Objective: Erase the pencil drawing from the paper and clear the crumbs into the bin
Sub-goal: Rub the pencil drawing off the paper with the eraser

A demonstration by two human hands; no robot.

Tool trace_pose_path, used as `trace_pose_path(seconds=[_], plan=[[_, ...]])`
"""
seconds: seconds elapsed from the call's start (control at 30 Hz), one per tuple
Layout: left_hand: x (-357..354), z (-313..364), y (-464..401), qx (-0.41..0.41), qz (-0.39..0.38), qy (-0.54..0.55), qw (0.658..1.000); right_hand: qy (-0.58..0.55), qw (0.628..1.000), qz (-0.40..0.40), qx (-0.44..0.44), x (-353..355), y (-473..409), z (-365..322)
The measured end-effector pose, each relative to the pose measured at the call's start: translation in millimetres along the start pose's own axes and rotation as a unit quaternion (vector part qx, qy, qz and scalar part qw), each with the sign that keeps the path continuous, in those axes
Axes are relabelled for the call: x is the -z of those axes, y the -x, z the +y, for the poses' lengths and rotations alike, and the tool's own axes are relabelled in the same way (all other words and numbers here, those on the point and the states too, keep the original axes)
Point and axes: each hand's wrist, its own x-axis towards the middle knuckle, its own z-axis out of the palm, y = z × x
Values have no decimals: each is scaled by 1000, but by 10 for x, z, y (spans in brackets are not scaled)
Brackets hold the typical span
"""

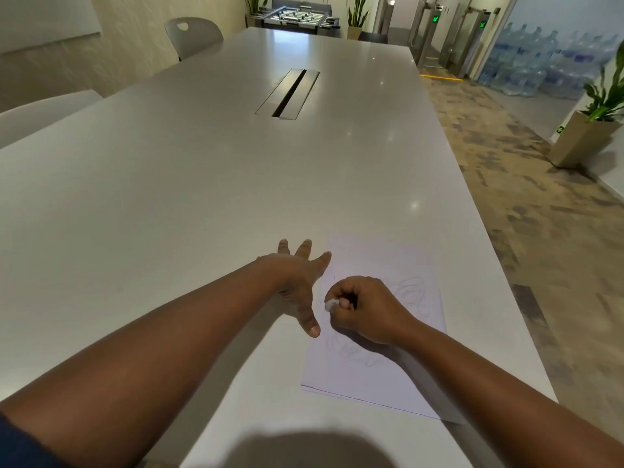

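A white sheet of paper (pixel 378 373) lies near the right front edge of the long white table (pixel 169 197). Faint pencil scribbles (pixel 415 295) show on it beside and below my right hand. My right hand (pixel 364 309) rests on the paper with its fingers curled round a small white eraser (pixel 331 304), whose tip pokes out to the left. My left hand (pixel 300 282) is spread flat with straight fingers at the paper's left edge, thumb pointing toward me. No bin is in view.
A metal cable hatch (pixel 288 92) sits in the table's middle. Chairs (pixel 192 35) stand at the far left. To the right are carpeted floor, a potted plant (pixel 594 130), stacked water bottles (pixel 540 62) and entry gates.
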Motion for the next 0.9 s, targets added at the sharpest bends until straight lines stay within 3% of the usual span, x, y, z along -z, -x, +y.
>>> trace_pose_path(seconds=[0.17, 0.33, 0.5, 0.63, 0.77, 0.9], plan=[[-12, -9, -3, 2, -11, -1, 1000, 73, 995, 58, 36, -57, -10, 34], [-5, -5, 20, 1, -7, 0, 1000, 116, 991, -26, 52, -69, 46, -56], [1, 1, 34, -1, -12, 0, 1000, 163, 984, 57, 34, -49, 29, -45], [5, 2, 22, 5, -14, -7, 1000, 154, 986, -28, 57, -103, 132, -149], [6, 6, 28, 4, -14, -5, 1000, 146, 987, 62, 27, -28, 10, -111], [12, 23, 39, 6, -16, -7, 1000, 141, 988, -40, 49, -91, 128, -204]])
